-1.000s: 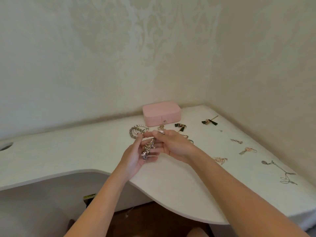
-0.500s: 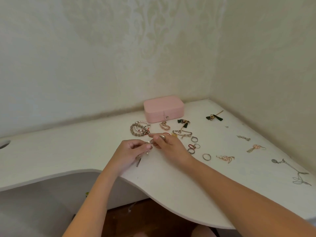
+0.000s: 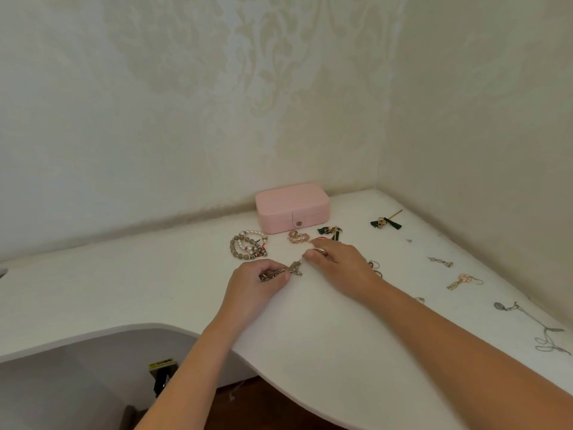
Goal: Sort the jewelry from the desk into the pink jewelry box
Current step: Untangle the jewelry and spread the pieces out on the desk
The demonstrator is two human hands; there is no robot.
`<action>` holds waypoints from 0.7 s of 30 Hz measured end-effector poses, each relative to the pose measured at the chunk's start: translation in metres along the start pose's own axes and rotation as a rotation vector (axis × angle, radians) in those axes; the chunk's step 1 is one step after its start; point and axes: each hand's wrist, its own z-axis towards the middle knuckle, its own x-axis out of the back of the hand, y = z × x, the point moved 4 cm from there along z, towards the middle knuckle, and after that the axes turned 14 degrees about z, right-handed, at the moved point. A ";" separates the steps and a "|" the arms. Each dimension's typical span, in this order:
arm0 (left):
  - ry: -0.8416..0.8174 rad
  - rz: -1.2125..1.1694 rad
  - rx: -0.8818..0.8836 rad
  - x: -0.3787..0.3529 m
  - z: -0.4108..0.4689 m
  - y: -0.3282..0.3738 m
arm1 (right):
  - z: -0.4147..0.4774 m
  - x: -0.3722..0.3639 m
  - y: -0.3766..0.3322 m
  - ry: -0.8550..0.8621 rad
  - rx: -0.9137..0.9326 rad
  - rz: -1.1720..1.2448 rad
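Moved: both hands are lower than a second ago, down at the desk [image 3: 155,283].
Left hand [image 3: 257,283]: curled, gripping one end of the chain [image 3: 294,270].
Right hand [image 3: 338,265]: pinching the other end.
Box [image 3: 293,207]: closed, at 12 o'clock from the hands.
Around: beads [image 3: 248,245] at 11 o'clock; pink bracelet [image 3: 297,236] between right hand and box.
Hidden: rings [image 3: 373,265] at 3 o'clock, half behind the right hand.

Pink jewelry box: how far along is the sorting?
Done: nothing visible; the pink jewelry box is closed. In hand: the left hand and right hand hold one metal chain between them. Remaining: bead bracelets, tassel earrings, the long necklace and other pieces lie on the desk.
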 end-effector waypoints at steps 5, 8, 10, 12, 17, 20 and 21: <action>0.044 -0.005 -0.040 -0.009 0.007 0.013 | -0.002 0.016 0.016 0.086 -0.025 0.162; 0.049 -0.034 -0.064 -0.008 0.009 0.012 | -0.001 0.011 0.012 0.105 -0.053 0.469; 0.051 -0.021 -0.072 -0.009 0.010 0.010 | -0.001 0.006 0.003 0.057 -0.087 0.769; 0.054 -0.014 -0.071 -0.011 0.009 0.009 | -0.001 0.001 -0.002 0.012 -0.115 0.904; -0.010 -0.091 -0.084 -0.012 0.007 0.013 | 0.001 -0.003 0.000 0.005 -0.117 0.878; -0.004 -0.177 -0.079 -0.010 0.006 0.017 | 0.003 0.001 0.004 0.070 -0.066 0.782; 0.005 -0.234 -0.057 -0.008 0.006 0.016 | 0.004 0.002 0.005 0.081 -0.048 0.729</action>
